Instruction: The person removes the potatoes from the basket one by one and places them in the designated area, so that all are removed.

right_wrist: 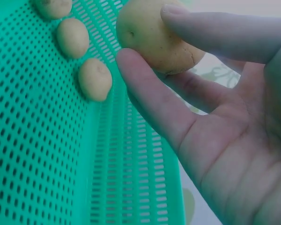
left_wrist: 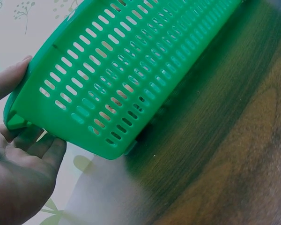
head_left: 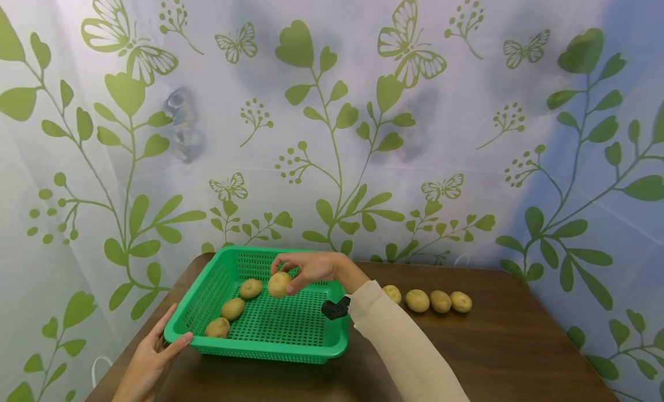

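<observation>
A green plastic basket [head_left: 270, 351] with slotted walls stands at the left of the table. My left hand [head_left: 150, 356] grips its near left corner, thumb over the rim and fingers beneath, as the left wrist view shows. Above the basket's far part, my right hand [head_left: 310, 267] pinches a potato [head_left: 279, 284] between thumb and fingers. In the right wrist view this potato [right_wrist: 152, 35] is held over the mesh floor. Inside, along the left wall, lie three more potatoes: the far one [head_left: 251, 288], the middle one [head_left: 232, 308] and the near one [head_left: 217, 327].
Right of the basket, several potatoes [head_left: 440, 301] form a row on the dark wooden table [head_left: 498, 356]; the right forearm partly covers the leftmost. A black device [head_left: 336, 308] is worn at the right wrist. Behind hangs a curtain [head_left: 332, 131] printed with green leaves and butterflies.
</observation>
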{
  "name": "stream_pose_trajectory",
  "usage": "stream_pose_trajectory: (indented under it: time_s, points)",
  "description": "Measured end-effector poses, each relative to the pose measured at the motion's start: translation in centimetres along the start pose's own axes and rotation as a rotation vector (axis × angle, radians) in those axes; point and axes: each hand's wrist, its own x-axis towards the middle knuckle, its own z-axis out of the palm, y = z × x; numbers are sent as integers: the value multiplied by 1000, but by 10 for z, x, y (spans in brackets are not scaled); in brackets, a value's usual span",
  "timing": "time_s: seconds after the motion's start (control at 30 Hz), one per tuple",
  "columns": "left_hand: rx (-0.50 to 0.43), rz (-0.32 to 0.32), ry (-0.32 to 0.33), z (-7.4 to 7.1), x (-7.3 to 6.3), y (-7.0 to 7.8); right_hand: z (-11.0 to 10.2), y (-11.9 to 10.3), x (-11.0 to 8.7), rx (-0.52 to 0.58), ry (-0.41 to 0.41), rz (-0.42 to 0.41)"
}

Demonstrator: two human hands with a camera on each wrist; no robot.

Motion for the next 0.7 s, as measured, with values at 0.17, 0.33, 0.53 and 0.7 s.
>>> stream_pose_trajectory:
  time_s: [0.17,0.33,0.53,0.7]
  points:
    - [21,5,2,-1,-1,-1,-7,2,-15,2,13,20]
    - [22,-22,-8,0,1,1,-12,4,-31,-8,38,15]
    - [-1,-7,-8,0,1,1,-17,9,-49,-7,48,13]
    - [-8,4,-1,0,-1,0,-20,11,-64,-18,84,18]
